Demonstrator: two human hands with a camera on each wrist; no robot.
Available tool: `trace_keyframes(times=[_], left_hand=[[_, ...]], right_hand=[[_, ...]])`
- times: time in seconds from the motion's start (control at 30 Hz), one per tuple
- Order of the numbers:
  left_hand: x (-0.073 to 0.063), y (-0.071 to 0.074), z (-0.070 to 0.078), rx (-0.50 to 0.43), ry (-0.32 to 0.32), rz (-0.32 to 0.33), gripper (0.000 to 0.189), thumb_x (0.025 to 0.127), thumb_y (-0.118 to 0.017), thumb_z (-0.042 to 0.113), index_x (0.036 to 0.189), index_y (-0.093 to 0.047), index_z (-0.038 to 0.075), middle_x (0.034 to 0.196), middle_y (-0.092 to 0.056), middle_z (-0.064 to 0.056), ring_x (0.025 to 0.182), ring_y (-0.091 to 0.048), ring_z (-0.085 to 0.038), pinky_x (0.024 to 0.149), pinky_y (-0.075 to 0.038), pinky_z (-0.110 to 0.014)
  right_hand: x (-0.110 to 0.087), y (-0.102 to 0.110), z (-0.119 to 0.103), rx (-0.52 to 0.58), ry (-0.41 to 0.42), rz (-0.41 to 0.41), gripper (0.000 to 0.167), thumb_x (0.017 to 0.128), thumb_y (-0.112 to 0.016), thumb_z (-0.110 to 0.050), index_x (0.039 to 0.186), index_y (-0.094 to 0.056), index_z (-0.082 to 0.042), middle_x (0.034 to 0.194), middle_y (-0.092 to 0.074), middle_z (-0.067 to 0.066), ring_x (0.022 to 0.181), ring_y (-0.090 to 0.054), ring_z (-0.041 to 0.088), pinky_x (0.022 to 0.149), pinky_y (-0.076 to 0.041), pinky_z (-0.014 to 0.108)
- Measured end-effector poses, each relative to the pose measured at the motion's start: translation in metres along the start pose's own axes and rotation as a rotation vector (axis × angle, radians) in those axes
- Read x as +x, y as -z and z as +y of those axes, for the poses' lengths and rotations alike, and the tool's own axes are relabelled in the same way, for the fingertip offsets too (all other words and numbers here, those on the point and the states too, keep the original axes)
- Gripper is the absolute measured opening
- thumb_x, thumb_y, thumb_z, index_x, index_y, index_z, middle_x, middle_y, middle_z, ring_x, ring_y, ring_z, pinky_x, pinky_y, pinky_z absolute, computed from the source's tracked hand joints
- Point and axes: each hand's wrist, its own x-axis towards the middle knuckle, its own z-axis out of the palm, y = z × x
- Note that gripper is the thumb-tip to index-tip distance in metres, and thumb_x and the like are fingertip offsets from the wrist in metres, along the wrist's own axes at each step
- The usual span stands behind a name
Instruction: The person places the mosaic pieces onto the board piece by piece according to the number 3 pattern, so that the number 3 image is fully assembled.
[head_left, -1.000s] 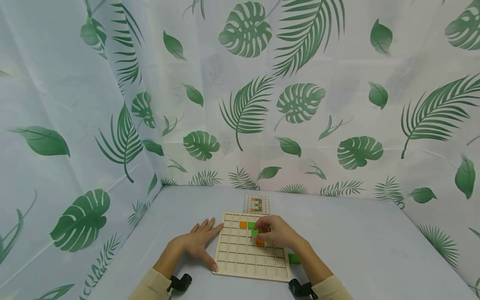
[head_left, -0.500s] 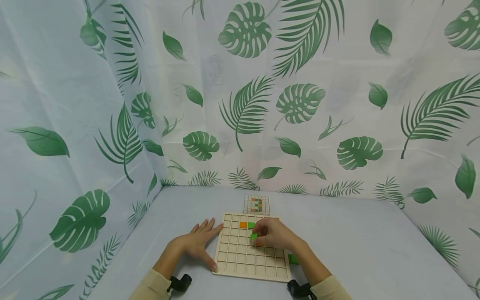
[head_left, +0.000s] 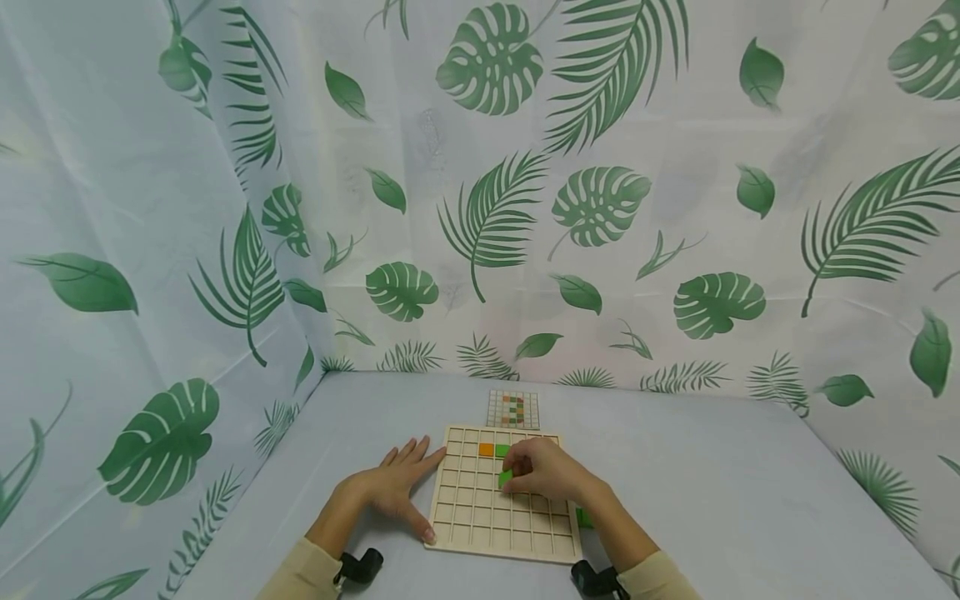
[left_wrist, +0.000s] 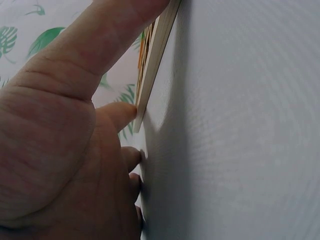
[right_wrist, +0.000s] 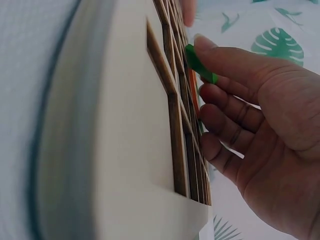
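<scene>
My right hand (head_left: 551, 468) pinches a small green square tile (head_left: 505, 479) between thumb and fingers over the wooden grid board (head_left: 471, 517). In the right wrist view the green tile (right_wrist: 201, 65) stands tilted at the grid, and an orange tile (right_wrist: 193, 90) shows beside it. On the board's far rows lie an orange tile (head_left: 487, 450) and a green tile (head_left: 502, 451), next to each other. My left hand (head_left: 393, 485) rests at the board's left side, fingers spread, with the thumb at the near left corner. The left wrist view shows the forefinger touching the board's edge (left_wrist: 155, 70).
Beyond the board lies a pattern card (head_left: 495, 400) with a grid of coloured squares. Green pieces (head_left: 584, 518) sit against the board's right edge, partly behind my right forearm. Leaf-printed curtains (head_left: 465, 333) enclose the white table (head_left: 712, 483) at the back and left.
My right hand has brought the green tile slightly nearer and leftward over the board. The orange tile once visible below it is now covered in the head view. My left hand stays put.
</scene>
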Motion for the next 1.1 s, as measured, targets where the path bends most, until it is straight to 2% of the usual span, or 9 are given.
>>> trace_keyframes(times=[0.73,1.1], left_hand=[[0.0019,-0.0015,-0.0021,-0.001,0.005,0.006,0.135,0.065,-0.091,0.065,0.169,-0.017,0.021,0.175,-0.004,-0.02,0.162,0.001,-0.042,0.129,-0.004,-0.064],[0.0016,-0.0018,-0.0005,-0.004,0.014,0.001,0.135,0.065,-0.091,0.066,0.169,-0.017,0.022,0.175,-0.003,-0.019,0.163,0.001,-0.041,0.129,-0.004,-0.063]], right_hand=[[0.0051,-0.0073,-0.0039,-0.072,-0.031,0.015,0.024,0.085,-0.088,-0.028,0.1,-0.075,-0.013,0.086,-0.068,-0.009,0.078,-0.06,0.008,0.068,-0.052,0.025],[0.0048,-0.0078,-0.0035,-0.079,-0.017,0.019,0.024,0.084,-0.088,-0.026,0.1,-0.075,-0.014,0.084,-0.067,-0.01,0.076,-0.06,0.008,0.067,-0.052,0.026]])
